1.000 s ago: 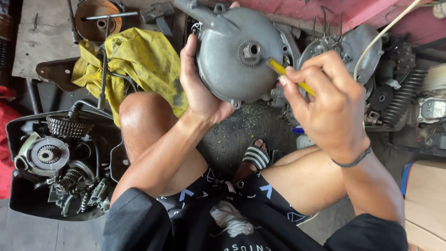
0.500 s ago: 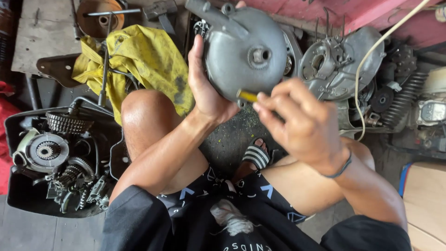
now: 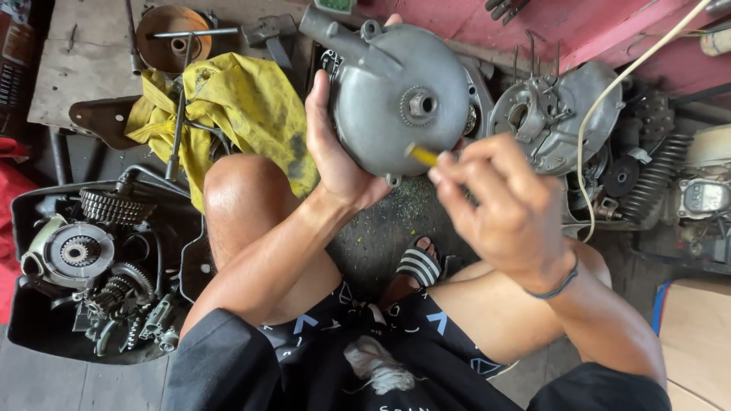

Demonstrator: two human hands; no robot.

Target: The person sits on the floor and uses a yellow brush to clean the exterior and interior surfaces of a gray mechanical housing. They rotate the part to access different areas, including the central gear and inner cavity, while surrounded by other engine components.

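The person sat low over the floor with knees apart, and the left hand (image 3: pixel 339 164) was wrapped around the left edge of a round grey engine cover (image 3: pixel 400 95), thumb on its face and fingers behind it, holding it up above the left knee with its face turned toward the head. A small toothed hub sat at the middle of that cover. The right hand (image 3: pixel 506 205) was closed around a thin yellow stick (image 3: pixel 423 156), pinched between thumb and fingertips, and the stick's tip rested against the lower part of the cover's face, just below the hub. A dark band circled the right wrist.

Behind the cover, a yellow rag (image 3: pixel 228 114) lay crumpled on the ground to the left, with a long T-handled wrench (image 3: pixel 180 99) lying across it. A black tray (image 3: pixel 46 320) at the person's left held gears and a clutch piece, all greasy. To the right of the held cover sat another grey engine casing (image 3: pixel 579 106), with a white cable (image 3: pixel 601 106) curving across it and a dark coil spring (image 3: pixel 659 171) farther right. A striped sandal (image 3: pixel 417 262) showed between the knees, on a dark floor flecked with yellow specks.
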